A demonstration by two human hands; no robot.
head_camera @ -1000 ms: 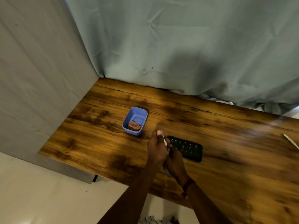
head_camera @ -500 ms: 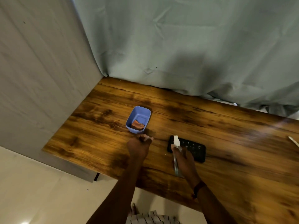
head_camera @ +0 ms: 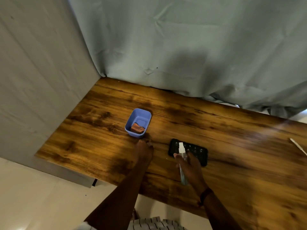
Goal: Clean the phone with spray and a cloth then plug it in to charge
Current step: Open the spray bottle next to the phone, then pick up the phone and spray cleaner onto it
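A black phone [head_camera: 196, 151] lies flat on the wooden table [head_camera: 240, 155]. Just above its near left end, my right hand [head_camera: 191, 169] grips a slim clear spray bottle [head_camera: 182, 173] whose white nozzle [head_camera: 181, 147] points away from me. My left hand [head_camera: 144, 152] rests low on the table in front of a small blue tub [head_camera: 132, 120], fingers curled, with a small pale cap [head_camera: 149, 143] at its fingertips. A folded orange-brown cloth [head_camera: 137, 128] lies inside the tub.
A white cable end [head_camera: 298, 146] lies at the table's far right edge. A grey-green curtain [head_camera: 182, 47] hangs along the back of the table and a pale wall panel [head_camera: 33, 80] closes off its left side. The table's front edge is close to my body.
My hands were together at the bottle; the left one has pulled away leftwards to just in front of the blue tub. The right keeps the bottle, nozzle now bare, over the phone's end.
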